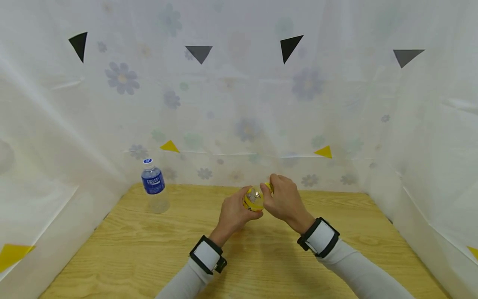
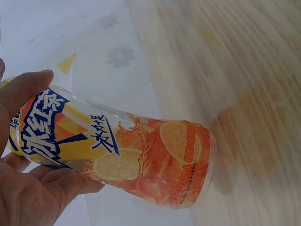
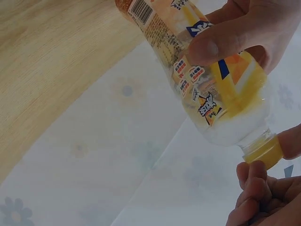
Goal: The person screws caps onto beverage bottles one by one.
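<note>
My left hand (image 1: 233,212) grips an iced tea bottle (image 2: 155,155) around its upper label, with thumb and fingers on opposite sides. The bottle is clear plastic with a yellow and orange label showing lemon slices. At the bottle's neck, my right hand (image 1: 286,201) pinches the yellow cap (image 3: 264,151) between thumb and curled fingers. In the right wrist view the cap sits at the mouth of the neck; whether it is loose I cannot tell. The left wrist view shows the bottle's base close to the wooden table (image 2: 254,56).
A clear bottle with a blue label (image 1: 153,182) and white cap stands upright at the table's back left. Pale flower-patterned sheeting (image 1: 231,104) encloses the back and sides, with black, grey and yellow triangles on it.
</note>
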The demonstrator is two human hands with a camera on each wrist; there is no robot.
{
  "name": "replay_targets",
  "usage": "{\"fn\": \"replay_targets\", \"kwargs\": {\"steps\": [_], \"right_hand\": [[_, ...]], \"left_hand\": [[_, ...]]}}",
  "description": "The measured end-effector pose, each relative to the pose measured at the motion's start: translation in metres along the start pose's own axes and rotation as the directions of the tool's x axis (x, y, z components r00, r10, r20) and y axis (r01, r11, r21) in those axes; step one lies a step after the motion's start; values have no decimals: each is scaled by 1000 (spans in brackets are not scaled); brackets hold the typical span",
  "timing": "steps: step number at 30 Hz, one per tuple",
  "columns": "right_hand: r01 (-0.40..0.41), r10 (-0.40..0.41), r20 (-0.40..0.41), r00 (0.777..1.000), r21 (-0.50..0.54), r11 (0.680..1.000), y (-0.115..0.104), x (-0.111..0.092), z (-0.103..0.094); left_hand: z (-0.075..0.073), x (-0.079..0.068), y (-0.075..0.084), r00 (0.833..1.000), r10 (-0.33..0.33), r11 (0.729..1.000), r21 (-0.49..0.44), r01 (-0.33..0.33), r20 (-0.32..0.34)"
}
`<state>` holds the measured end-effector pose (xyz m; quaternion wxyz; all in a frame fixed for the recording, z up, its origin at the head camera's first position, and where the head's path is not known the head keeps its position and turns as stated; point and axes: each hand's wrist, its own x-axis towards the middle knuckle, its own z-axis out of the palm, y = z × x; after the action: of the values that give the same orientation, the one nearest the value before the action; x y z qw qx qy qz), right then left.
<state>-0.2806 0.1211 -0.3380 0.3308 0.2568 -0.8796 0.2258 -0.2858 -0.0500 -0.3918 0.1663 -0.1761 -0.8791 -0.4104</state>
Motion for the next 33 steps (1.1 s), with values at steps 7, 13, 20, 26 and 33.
{"fn": "replay_targets", "kwargs": {"steps": [7,13,20,26,33], "right_hand": [[8,-8,-22,1000,1,1000,3,0,3],[2,-2,-15,1000,9,1000,2,0,2],[-33,33,12,999,17,999,1,-2,0],[-135,129,117,985,44,990,-4,-5,-6],[-100,88,183,979,57,993,-8,-8,-16]], "left_hand": [[-1,0,-1,1000,5,1000,2,-5,4],[-1,1,-2,1000,-9,1000,-11,9,14],[-2,1,-2,1000,-16,1000,-20,17,23],[-1,0,-3,999,-20,1000,-21,21,33],[-2,0,-3,999,-7,1000,-26,8,33]]}}
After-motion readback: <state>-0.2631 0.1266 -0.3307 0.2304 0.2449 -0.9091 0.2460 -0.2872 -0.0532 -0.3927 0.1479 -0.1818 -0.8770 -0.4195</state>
